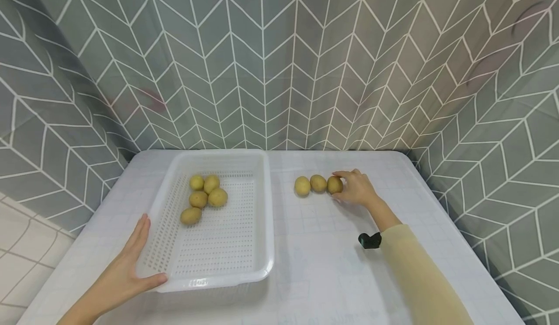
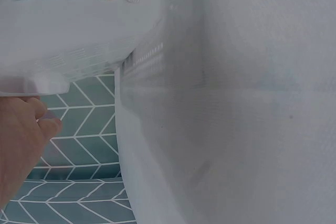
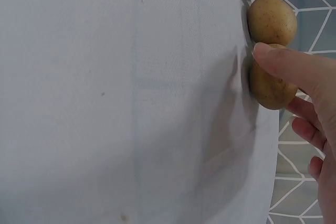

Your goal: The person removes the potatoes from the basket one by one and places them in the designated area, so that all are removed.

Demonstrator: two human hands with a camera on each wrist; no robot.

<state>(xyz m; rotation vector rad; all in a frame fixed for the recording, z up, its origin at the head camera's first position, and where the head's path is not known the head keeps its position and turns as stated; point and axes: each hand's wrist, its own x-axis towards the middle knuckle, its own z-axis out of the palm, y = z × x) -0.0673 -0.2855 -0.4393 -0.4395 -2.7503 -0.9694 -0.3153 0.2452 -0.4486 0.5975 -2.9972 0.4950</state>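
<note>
My right hand (image 1: 355, 187) pinches a potato (image 1: 335, 184) between thumb and fingers, at the right end of a short row. Beside it in that row lie a middle potato (image 1: 318, 183) and a left one (image 1: 302, 186). In the right wrist view the thumb lies across the held potato (image 3: 273, 88), close against its neighbour (image 3: 272, 19). My left hand (image 1: 126, 271) rests at the near left corner of a white perforated plastic basket (image 1: 271, 218), its fingers straight along the side and the thumb on the front rim. Several potatoes (image 1: 198, 199) sit inside the basket's left half.
A white cloth covers the table (image 1: 314, 267). Grey patterned curtains (image 1: 279, 63) stand behind and at both sides. A small black piece (image 1: 369, 240) sticks out by the right sleeve cuff. Pale tiles (image 1: 26, 247) show at the far left.
</note>
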